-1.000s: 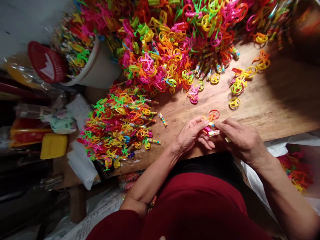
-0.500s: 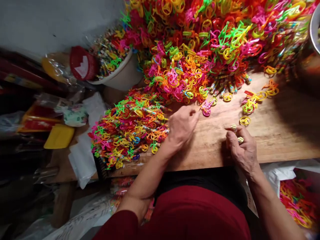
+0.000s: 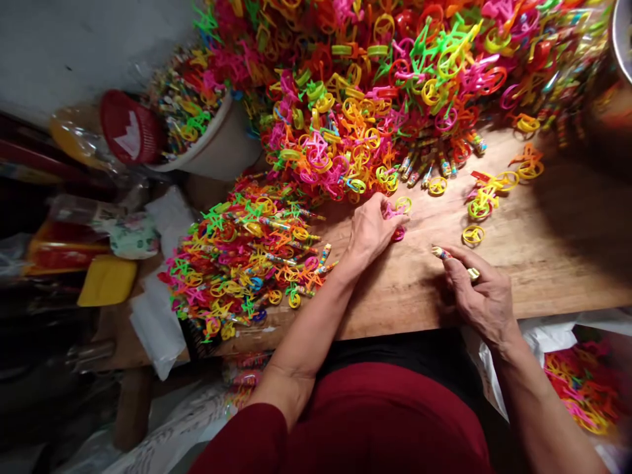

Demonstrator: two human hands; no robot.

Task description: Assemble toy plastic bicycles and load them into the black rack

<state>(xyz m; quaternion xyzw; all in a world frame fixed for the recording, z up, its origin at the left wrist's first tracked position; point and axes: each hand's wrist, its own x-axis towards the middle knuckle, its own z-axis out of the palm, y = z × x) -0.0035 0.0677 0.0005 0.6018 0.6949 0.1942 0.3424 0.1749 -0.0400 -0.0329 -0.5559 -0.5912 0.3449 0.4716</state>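
Since the last frame, the person's left hand (image 3: 370,227) has moved right from beside the small pile (image 3: 237,253) to the pink toy (image 3: 394,211) on the wooden table (image 3: 567,276). Its forearm slants far and right, palm down, fingers bent narrowly at the toy; whether they grip it cannot be told. Nearer and right, the right hand (image 3: 481,296) curls, thumb and forefinger pinching a patterned tube (image 3: 441,253) that points left.

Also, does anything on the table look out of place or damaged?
No damage is clear. One yellow wheel-shaped piece lies alone on the table, just beyond the right hand; it looks slightly stray, because most pieces are gathered in heaps.
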